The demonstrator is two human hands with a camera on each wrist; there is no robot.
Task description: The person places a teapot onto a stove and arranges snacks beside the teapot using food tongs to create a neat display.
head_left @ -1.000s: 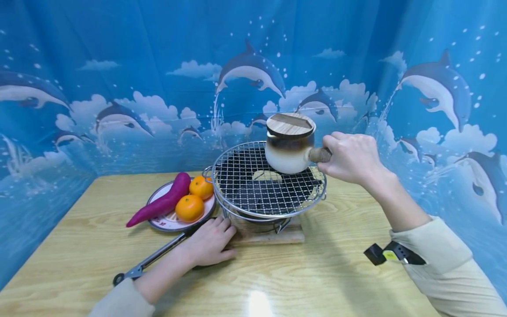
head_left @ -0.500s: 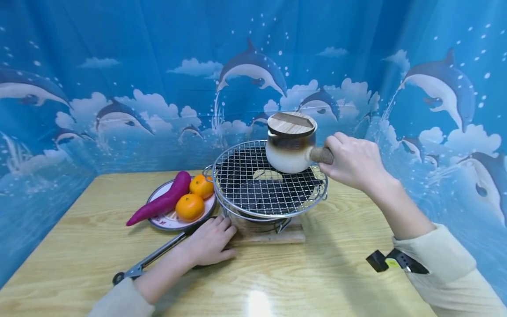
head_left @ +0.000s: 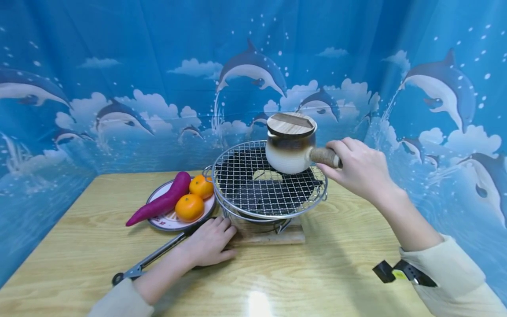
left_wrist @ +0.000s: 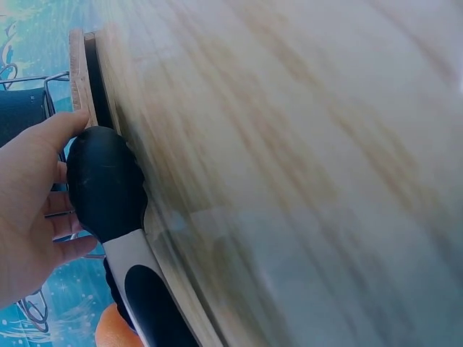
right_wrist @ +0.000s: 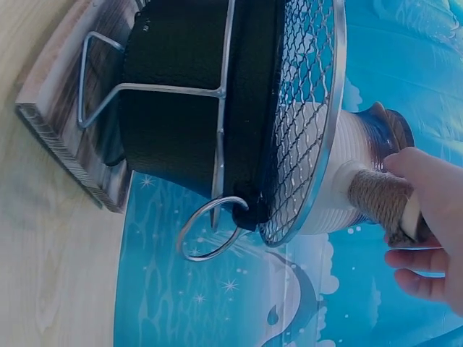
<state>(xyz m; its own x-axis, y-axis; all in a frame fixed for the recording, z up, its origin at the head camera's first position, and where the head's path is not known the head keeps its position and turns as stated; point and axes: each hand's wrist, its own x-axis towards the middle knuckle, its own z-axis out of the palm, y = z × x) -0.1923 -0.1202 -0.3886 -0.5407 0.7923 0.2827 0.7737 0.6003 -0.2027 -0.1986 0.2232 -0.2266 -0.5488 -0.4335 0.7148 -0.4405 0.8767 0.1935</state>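
A white and brown ceramic side-handle pot with a wooden lid sits toward the right back of a round wire grill rack. Around the end of its rope-wrapped handle are the loosened fingers and thumb of my right hand, spread apart with the handle's tip showing between them. My left hand rests low by the front left of the wooden board under the stove. The left wrist view has its thumb at the board's edge, beside the black scalloped head of the tongs.
Left of the stove, a plate holds a purple sweet potato and two oranges. The tongs extend toward the front left of the table. A blue dolphin curtain closes off the back and sides.
My right hand has loosened and slid back right along the handle, baring its end. The pot stays on the rack. My left hand has not moved.
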